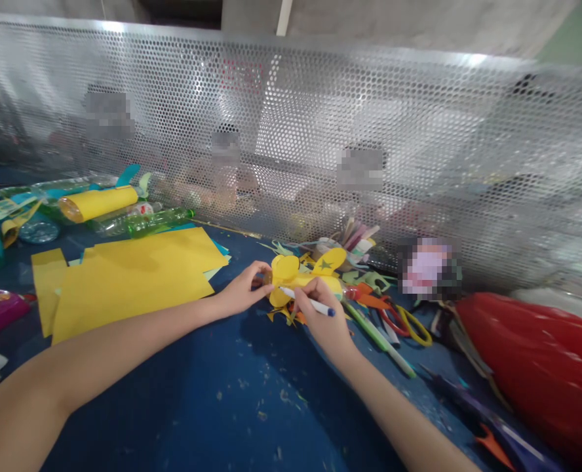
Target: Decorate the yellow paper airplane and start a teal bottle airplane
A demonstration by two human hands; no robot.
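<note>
Several plastic bottles lie at the far left of the table, and nearer the middle comes a stack of yellow paper sheets beneath the left forearm. Next, the left hand has thumb and fingers bent at the left end of the yellow paper-wrapped bottle, seemingly pinching its edge. That bottle lies between the two hands, its long axis running roughly left to right, with the neck end pointing right. Just to the right and on the near side, the right hand pinches a white marker, its tip aimed leftward at the bottle's left part; whether it touches the paper is hard to tell. So the left hand is nearer that end. Beyond the right hand lie a green marker, scissors and a red bag.
</note>
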